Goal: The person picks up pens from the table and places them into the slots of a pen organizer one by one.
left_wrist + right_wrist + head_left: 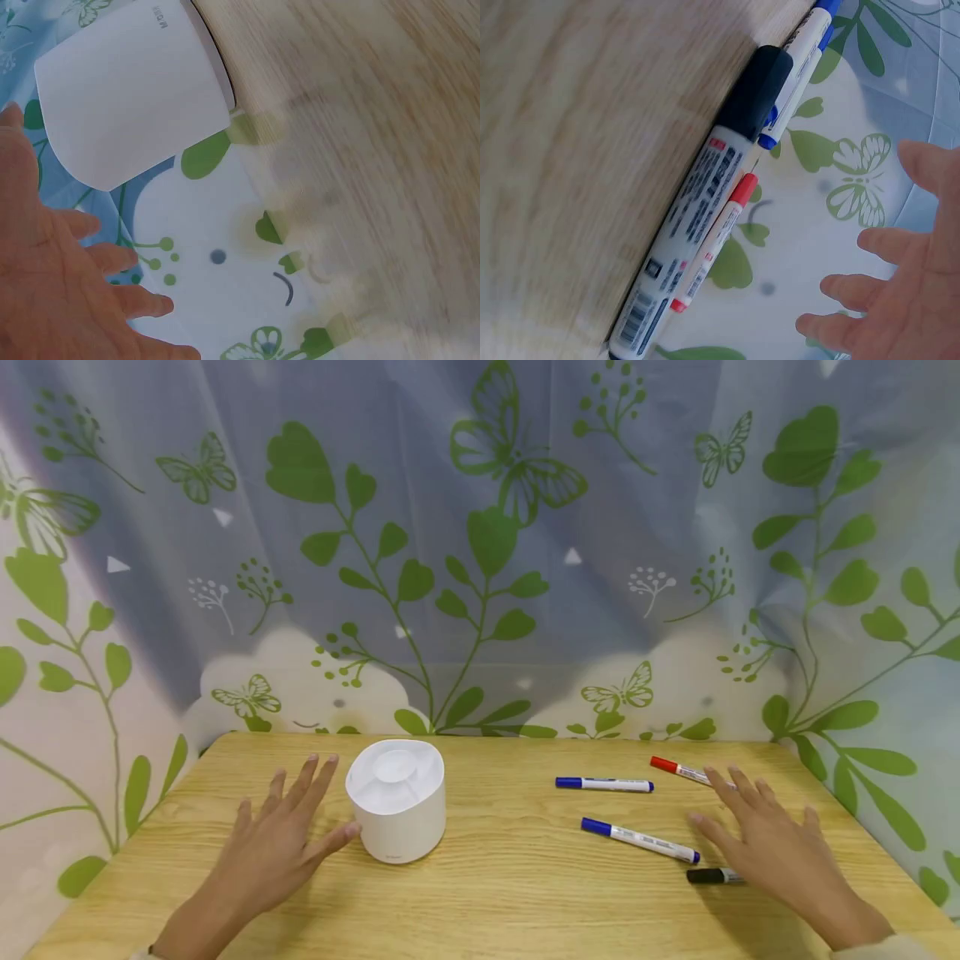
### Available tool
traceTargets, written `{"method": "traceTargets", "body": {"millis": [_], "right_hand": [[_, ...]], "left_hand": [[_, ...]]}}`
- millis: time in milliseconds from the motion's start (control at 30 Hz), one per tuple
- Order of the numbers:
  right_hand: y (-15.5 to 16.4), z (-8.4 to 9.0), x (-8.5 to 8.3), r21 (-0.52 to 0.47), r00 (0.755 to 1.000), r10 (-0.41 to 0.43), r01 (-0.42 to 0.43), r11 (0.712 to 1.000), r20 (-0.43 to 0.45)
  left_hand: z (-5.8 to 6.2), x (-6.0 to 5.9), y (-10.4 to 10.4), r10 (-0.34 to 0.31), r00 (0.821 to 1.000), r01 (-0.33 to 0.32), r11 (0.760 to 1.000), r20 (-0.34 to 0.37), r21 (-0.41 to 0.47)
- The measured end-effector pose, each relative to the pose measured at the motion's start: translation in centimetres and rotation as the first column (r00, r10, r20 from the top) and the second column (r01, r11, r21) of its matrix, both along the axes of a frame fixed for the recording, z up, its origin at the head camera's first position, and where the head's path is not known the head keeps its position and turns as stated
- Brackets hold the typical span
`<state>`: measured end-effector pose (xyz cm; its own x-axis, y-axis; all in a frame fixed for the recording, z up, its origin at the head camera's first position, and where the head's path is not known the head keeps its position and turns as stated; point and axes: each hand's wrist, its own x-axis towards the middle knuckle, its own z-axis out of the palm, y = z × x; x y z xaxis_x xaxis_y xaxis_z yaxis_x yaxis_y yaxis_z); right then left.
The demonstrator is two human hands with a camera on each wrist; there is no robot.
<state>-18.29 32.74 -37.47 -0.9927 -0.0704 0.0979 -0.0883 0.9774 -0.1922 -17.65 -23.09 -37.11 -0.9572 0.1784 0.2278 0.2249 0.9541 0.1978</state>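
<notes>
Woodgrain tabletop (495,902), leaf-print cloth (615,610) at the far edge.
We spread left hand (276,847) and right hand (776,852), white holder (401,831) left, markers (642,840) right.

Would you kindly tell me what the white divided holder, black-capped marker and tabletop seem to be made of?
White divided holder: probably matte plastic, from its even colour and thin rounded rim. Black-capped marker: likely smooth plastic, given the uniform cap and printed barrel. Tabletop: wood or wood-look laminate, low sheen; grain shows, but I can't tell which.
</notes>
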Motion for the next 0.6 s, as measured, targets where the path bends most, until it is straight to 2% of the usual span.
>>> {"method": "traceTargets", "body": {"millis": [167, 300, 467, 600], "right_hand": [[1.1, -0.2, 0.2, -0.001, 1.0, -0.003, 0.003, 1.0, 0.007], [2.1, -0.3, 0.3, -0.011, 0.999, 0.009, -0.009, 1.0, 0.031], [3.7, -0.2, 0.4, -0.077, 0.99, 0.013, -0.002, 0.997, 0.138], [4.9, -0.3, 0.5, -0.12, 0.982, 0.025, -0.002, 0.993, 0.187]], "left_hand": [[-0.1, -0.5, 0.3, -0.018, 0.999, 0.016, 0.997, 0.03, 0.075], [-0.1, -1.1, 0.2, -0.06, 0.996, 0.047, 0.982, 0.063, 0.181], [0.1, -1.7, 0.3, -0.16, 0.979, 0.105, 0.923, 0.122, 0.369], [0.3, -2.0, 0.5, -0.203, 0.97, 0.122, 0.885, 0.137, 0.449]]}}
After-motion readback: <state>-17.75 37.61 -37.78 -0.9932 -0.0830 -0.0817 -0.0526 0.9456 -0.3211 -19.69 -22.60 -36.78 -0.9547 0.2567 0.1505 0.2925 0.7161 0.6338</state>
